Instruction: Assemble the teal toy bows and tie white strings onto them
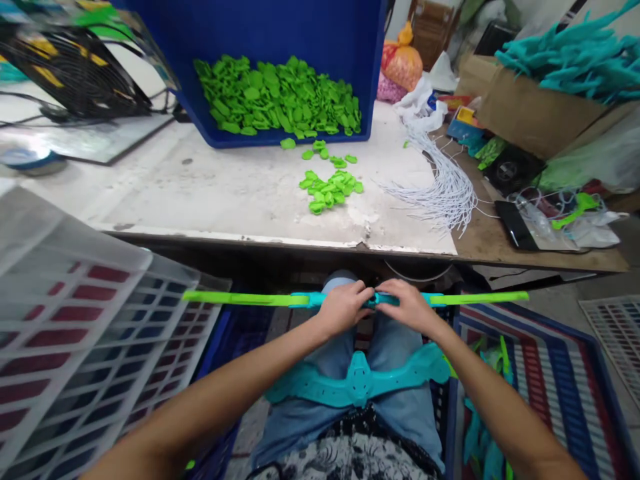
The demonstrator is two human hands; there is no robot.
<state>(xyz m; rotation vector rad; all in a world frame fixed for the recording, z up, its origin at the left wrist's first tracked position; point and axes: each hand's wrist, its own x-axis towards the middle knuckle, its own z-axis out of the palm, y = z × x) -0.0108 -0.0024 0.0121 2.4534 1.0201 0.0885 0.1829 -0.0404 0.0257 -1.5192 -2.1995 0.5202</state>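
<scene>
Above my lap, both hands grip the middle of a long, thin plastic piece, teal at the centre with lime-green arms [480, 298] stretching out level to either side. My left hand [345, 308] has its fingers closed around the teal part, just left of centre. Close beside it, my right hand [407, 307] pinches the same part from the other side. The fingers hide most of the joint between them. Across my thighs lies a wide teal plastic part [359, 380] with a raised, holed hub in its middle; neither hand touches it.
On the worktable [240, 193] ahead, a tipped blue bin [280, 33] spills small green pieces [330, 190]. White cords [445, 193] lie to their right. A white crate [95, 320] stands at left, a striped stool [545, 373] with teal and green parts at right, and a cardboard box [545, 107] beyond.
</scene>
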